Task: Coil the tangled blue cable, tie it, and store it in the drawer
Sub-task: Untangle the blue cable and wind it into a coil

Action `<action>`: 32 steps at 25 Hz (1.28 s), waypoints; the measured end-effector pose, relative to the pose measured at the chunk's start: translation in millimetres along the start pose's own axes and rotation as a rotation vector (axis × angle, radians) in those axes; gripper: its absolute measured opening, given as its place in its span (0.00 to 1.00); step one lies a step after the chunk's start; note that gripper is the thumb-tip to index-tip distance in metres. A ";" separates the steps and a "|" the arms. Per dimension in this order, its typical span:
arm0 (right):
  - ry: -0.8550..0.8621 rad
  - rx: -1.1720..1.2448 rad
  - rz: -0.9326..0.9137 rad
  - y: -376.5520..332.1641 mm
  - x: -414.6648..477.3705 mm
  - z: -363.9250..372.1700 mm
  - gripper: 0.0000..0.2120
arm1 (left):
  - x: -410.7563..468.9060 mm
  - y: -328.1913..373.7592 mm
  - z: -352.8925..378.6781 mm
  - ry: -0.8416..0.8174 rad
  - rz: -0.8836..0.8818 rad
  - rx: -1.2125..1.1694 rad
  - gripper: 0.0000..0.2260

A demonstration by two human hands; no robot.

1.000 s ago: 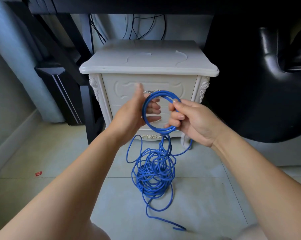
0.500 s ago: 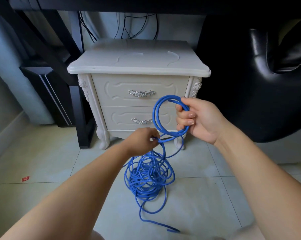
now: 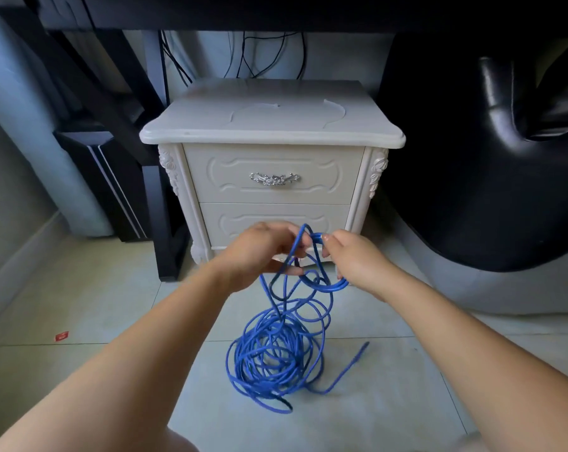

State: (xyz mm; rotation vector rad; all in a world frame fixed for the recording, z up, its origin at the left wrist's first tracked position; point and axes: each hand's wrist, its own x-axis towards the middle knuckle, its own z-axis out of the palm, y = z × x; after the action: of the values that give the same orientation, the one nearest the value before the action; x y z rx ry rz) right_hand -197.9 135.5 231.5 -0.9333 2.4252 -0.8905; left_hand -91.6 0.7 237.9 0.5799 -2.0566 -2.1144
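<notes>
Nearest, just in front of the white nightstand (image 3: 272, 125), the tangled part of the blue cable (image 3: 276, 357) lies heaped on the tiled floor (image 3: 96, 321), one loose end trailing off toward the right of the pile. Strands rise from the heap to both hands, which meet in front of the nightstand's lower drawer (image 3: 273, 220). Over there, the right hand (image 3: 354, 262) grasps a small coil of several loops, its fingers (image 3: 326, 238) closed around the top of the coil while the bottom hangs below the palm. Just beside it, the left hand (image 3: 263, 252) pinches a single strand against that coil, fingers clenched on the cable. Both drawers are closed; the upper drawer (image 3: 273, 174) carries a silver handle (image 3: 274, 178). Farther back, dark wires (image 3: 243, 53) hang behind the nightstand, and a black leather chair (image 3: 488, 158) sits to its right.
</notes>
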 end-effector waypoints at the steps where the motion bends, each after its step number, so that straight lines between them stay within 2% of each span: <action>1: -0.017 0.095 0.011 -0.4 0.6 2.9 0.15 | -1.7 -2.8 3.2 0.033 0.135 0.228 0.12; 2: -0.044 0.241 0.023 -0.4 2.1 6.4 0.15 | -3.0 -5.7 5.9 0.086 0.268 0.435 0.11; 3: -0.070 0.427 0.041 -1.9 2.6 9.0 0.14 | -4.2 -6.8 7.5 0.130 0.353 0.543 0.10; 5: -0.153 0.782 0.073 -6.0 2.4 10.7 0.14 | -7.0 -9.1 6.3 0.123 0.380 0.474 0.09; 6: -0.206 0.881 0.082 -7.7 2.1 10.4 0.15 | -8.5 -8.7 5.6 0.092 0.361 0.417 0.09; 7: -0.240 0.911 0.090 -8.3 1.2 10.5 0.18 | -9.9 -7.0 6.3 0.083 0.350 0.409 0.09; 9: -0.223 0.850 0.075 -6.1 -0.4 12.3 0.21 | -11.1 -3.4 9.4 0.107 0.354 0.554 0.07; 11: -0.166 0.806 0.023 -7.8 -3.1 14.7 0.15 | -11.7 2.0 13.7 0.142 0.359 0.770 0.07; 13: -0.165 0.860 0.004 -8.6 -2.1 13.2 0.11 | -9.5 5.1 12.9 0.184 0.362 0.897 0.10; 16: -0.175 0.870 0.177 4.4 5.3 2.5 0.10 | -10.1 12.6 -1.1 0.320 0.371 0.934 0.10; 17: -0.181 0.723 0.263 12.3 6.8 -0.4 0.09 | -12.2 15.3 -7.4 0.377 0.364 0.900 0.10; 19: -0.172 0.165 0.341 21.0 4.7 -4.3 0.12 | -16.9 18.4 -14.4 0.435 0.366 0.830 0.09; 20: -0.104 -0.021 0.298 20.3 4.5 -4.5 0.14 | -19.1 19.8 -15.1 0.432 0.372 0.817 0.09; 21: -0.024 -0.005 0.205 16.1 5.5 -3.9 0.15 | -20.5 21.0 -13.6 0.413 0.376 0.811 0.08; 22: -0.007 0.196 0.117 10.0 6.0 -3.8 0.16 | -21.5 21.6 -11.0 0.391 0.380 0.801 0.08; 23: -0.092 0.442 0.043 0.7 4.7 -4.1 0.17 | -22.0 21.5 -9.3 0.381 0.382 0.785 0.08; 24: -0.207 0.582 -0.021 -7.8 3.7 -1.8 0.19 | -21.6 21.0 -9.1 0.383 0.380 0.758 0.07; 26: -0.316 0.587 -0.091 -11.6 0.8 8.5 0.12 | -18.7 18.5 -12.0 0.398 0.351 0.619 0.08; 28: -0.245 0.704 -0.100 -12.6 -1.3 11.5 0.05 | -16.9 15.0 -14.6 0.380 0.287 0.354 0.10; 31: -0.241 1.186 -0.096 -25.5 -4.8 0.3 0.08 | -20.7 16.2 -15.8 0.238 0.183 -0.023 0.10; 32: -0.227 1.242 -0.103 -30.2 -6.3 -4.5 0.10 | -23.0 18.3 -16.5 0.144 0.137 -0.143 0.10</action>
State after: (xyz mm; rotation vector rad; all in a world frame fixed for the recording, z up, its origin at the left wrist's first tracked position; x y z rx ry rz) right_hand -182.3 124.4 256.1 -0.5752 1.1905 -1.8297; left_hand -67.6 -7.6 260.1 0.5378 -1.7986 -2.0556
